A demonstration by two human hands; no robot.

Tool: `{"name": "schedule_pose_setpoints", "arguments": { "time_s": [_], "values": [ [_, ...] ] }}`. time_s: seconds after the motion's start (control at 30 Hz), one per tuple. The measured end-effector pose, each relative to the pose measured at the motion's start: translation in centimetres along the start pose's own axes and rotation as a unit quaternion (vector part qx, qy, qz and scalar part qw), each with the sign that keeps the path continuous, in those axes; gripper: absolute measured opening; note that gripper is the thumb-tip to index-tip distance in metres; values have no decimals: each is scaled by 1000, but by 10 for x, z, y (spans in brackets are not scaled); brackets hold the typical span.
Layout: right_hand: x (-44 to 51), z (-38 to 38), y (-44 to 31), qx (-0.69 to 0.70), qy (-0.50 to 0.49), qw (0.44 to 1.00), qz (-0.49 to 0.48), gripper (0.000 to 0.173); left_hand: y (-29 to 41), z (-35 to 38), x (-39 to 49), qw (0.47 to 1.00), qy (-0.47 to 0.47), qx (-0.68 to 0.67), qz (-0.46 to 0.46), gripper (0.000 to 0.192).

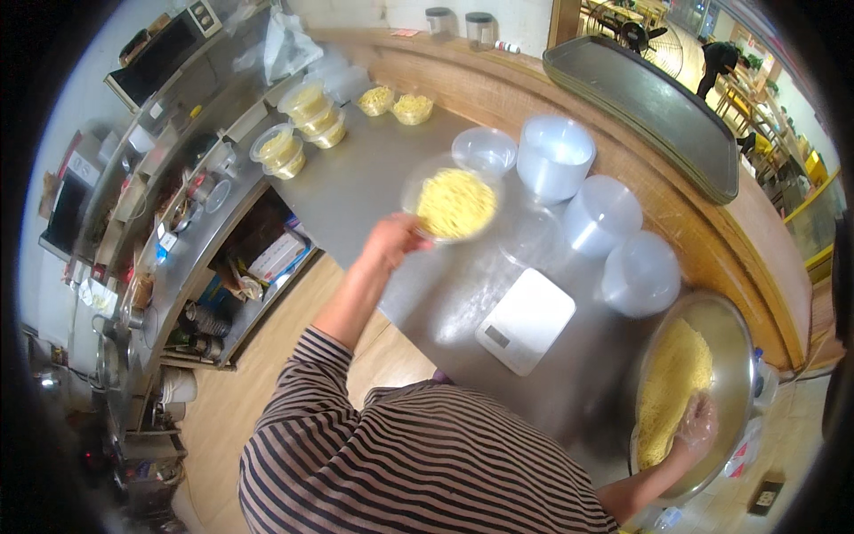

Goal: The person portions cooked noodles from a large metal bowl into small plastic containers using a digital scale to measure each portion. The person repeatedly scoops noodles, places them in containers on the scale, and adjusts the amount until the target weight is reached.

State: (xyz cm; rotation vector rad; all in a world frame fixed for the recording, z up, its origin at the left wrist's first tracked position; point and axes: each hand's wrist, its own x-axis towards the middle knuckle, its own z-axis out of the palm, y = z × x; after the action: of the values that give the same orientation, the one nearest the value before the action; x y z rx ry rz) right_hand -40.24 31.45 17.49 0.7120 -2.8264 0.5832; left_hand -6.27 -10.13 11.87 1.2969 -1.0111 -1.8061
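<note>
My left hand (pixel 393 241) grips the rim of a clear plastic bowl filled with yellow noodles (pixel 457 202), held over the steel table. At the right, my right hand (pixel 698 417), in a clear thin glove, is down in a large metal basin (pixel 732 347) against a mass of yellow noodles (pixel 674 387); its fingers are partly hidden. A white digital kitchen scale (pixel 527 322) lies on the table between my hands, with nothing on it. Beyond the held bowl stands an empty clear bowl (pixel 485 150).
Stacks of clear bowls (pixel 556 157) line the wooden ledge. Filled bowls stand at the far left, some stacked (pixel 312 113), two single (pixel 412 109). Dark trays (pixel 647 113) rest on the ledge. Shelves with microwave ovens stand left. A person (pixel 719 63) bends in the room beyond.
</note>
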Motion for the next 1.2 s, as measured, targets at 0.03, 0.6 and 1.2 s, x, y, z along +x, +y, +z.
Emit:
{"name": "schedule_pose_setpoints", "arguments": {
  "time_s": [0.03,0.6,1.2],
  "values": [
    [-1,3,-3,3,-1,1000,-3,20,12,-15,19,999,29,-3,22,19],
    [-20,13,-16,-108,18,994,-22,15,7,-37,334,984,157,-84,4,24],
    [-14,44,-101,-158,-61,984,-48,17,15,19,267,903,-91,414,75,61]
  ]
}}
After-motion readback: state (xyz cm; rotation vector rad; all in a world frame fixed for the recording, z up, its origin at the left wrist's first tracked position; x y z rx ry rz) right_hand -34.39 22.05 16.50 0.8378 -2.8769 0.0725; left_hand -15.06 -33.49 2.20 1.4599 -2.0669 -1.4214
